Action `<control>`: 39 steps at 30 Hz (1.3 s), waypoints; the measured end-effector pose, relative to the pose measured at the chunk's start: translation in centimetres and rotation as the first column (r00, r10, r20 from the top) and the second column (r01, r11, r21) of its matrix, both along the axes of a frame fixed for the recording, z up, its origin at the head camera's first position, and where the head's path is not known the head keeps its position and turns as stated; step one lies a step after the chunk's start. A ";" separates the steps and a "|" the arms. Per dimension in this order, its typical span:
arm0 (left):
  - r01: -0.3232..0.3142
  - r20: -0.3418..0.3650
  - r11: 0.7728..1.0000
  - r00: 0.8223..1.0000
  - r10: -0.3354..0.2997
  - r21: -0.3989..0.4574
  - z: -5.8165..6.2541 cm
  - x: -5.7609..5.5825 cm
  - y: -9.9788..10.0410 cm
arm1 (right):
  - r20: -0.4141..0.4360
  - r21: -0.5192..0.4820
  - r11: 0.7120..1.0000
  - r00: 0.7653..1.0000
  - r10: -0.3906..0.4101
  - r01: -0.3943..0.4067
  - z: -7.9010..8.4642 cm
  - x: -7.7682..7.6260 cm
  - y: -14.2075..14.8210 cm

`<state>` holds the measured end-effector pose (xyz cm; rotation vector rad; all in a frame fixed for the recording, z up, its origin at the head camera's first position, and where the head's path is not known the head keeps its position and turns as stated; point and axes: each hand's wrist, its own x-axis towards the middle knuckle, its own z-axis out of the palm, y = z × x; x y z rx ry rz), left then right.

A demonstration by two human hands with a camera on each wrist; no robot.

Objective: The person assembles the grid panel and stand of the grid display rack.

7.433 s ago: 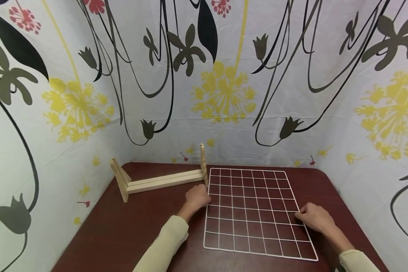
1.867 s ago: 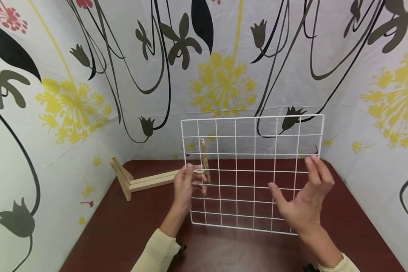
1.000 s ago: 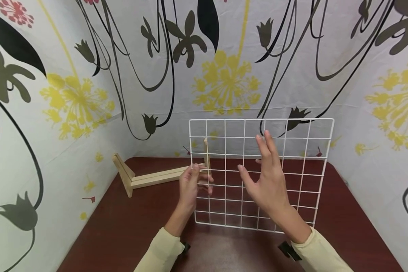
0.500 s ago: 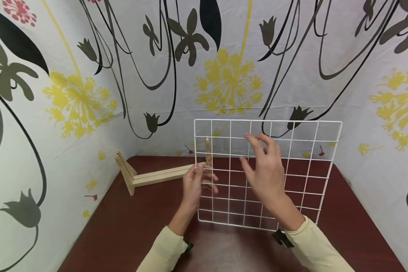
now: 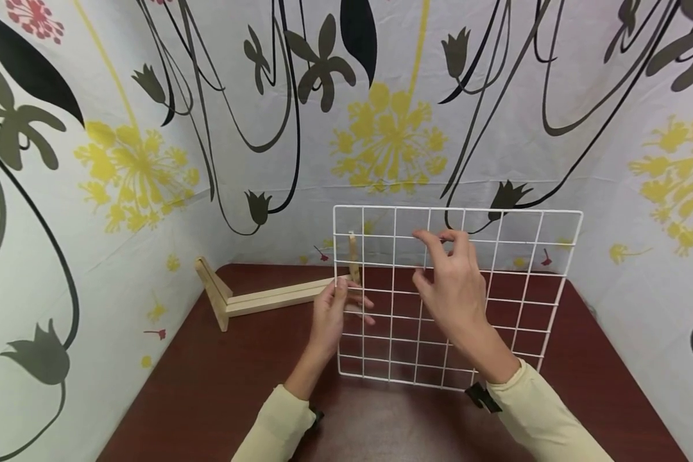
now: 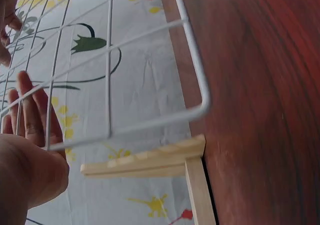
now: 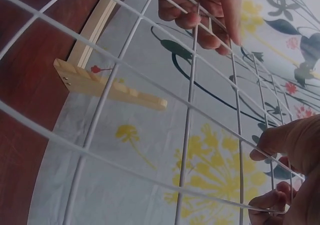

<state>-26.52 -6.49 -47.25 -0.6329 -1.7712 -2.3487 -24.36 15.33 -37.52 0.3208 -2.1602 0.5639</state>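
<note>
A white wire grid panel stands raised on edge, its lower edge close over the dark red table. My left hand holds its left side, thumb on the near face and the other fingers behind the wires. In front of the panel's middle is my right hand, its fingers bent with a gap between thumb and index finger, fingertips right at the wires. The right wrist view shows the right thumb and fingertips beside the wires of the panel. I cannot tell whether that hand grips a wire.
Behind the panel's left side lies a pale wooden stand, a long bar with an upright at each end. Its notched upright shows through the wires. Flower-patterned cloth surrounds the brown-red table at the back and sides.
The panel, first flat on the table, has been lifted upright. My right hand has left its right side and come to its middle, the fingers drawing closer together. The left hand keeps its hold.
</note>
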 end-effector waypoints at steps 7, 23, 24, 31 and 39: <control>-0.001 0.015 0.990 1.000 0.003 -0.143 0.2 0.0 -1.4 | -0.002 -0.014 0.999 0.999 0.046 -0.046 -0.2 0.0 0.2; -0.561 -0.306 0.691 0.828 0.470 -0.456 0.2 -1.1 -10.5 | -0.087 0.002 0.997 0.993 0.081 -0.081 -0.5 0.1 1.3; -0.586 -0.314 0.677 0.810 0.495 -0.444 0.2 -1.2 -11.2 | -0.094 0.005 0.997 0.992 0.082 -0.082 -0.5 0.1 1.3; -0.745 -0.383 0.613 0.664 0.642 -0.262 0.3 -1.8 -16.0 | -0.099 0.034 0.996 0.992 0.082 -0.079 -0.4 0.1 1.6; -0.876 -0.296 0.467 0.482 0.825 -0.124 0.7 -3.0 -20.0 | -0.111 0.047 0.995 0.990 0.089 -0.084 -0.2 0.2 2.0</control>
